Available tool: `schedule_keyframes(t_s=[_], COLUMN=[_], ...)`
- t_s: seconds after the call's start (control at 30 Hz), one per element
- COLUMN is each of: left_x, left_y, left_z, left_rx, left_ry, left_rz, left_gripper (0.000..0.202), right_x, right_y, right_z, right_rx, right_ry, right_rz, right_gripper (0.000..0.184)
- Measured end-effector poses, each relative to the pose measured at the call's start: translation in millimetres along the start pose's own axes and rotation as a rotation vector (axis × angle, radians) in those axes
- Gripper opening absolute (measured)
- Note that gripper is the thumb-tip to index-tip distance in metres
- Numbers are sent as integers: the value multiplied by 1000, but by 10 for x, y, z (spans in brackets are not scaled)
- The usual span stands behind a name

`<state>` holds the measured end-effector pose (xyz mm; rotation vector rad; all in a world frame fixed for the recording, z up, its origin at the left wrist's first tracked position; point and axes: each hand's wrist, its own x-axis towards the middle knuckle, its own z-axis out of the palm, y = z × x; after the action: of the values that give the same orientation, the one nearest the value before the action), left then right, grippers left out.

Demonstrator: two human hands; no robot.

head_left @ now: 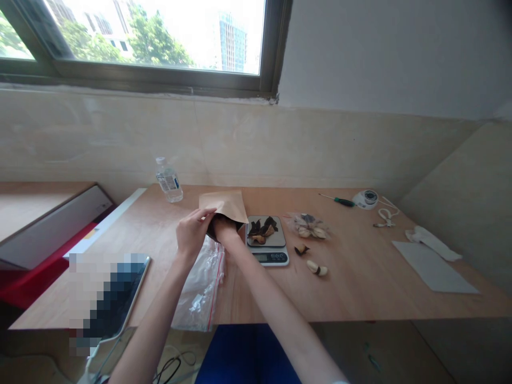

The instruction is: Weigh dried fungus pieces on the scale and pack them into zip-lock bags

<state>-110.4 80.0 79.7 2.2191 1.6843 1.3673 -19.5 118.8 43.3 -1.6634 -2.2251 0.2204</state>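
The left hand pinches the edge of a kraft paper envelope between its fingers; the right hand sits at the envelope's mouth, its fingers hidden. Just beside, dark dried pieces lie on a digital kitchen scale; a loose pinch could drop the envelope onto them.
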Motion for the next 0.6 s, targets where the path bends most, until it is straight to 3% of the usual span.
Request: schedule_keyframes(t_s=[0.27, 0.6], left_x=[-64, -76], left_y=[34, 62], left_z=[18, 6], left_rx=[-6, 51], left_ry=[-14, -21], left_rz=[-18, -19], left_gripper=[22, 18], right_x=[77, 81], right_y=[-3, 13], right_z=[83, 157], right_rx=[-63, -64], right_ry=[21, 149], right_rz=[50, 92], right_gripper=[36, 33])
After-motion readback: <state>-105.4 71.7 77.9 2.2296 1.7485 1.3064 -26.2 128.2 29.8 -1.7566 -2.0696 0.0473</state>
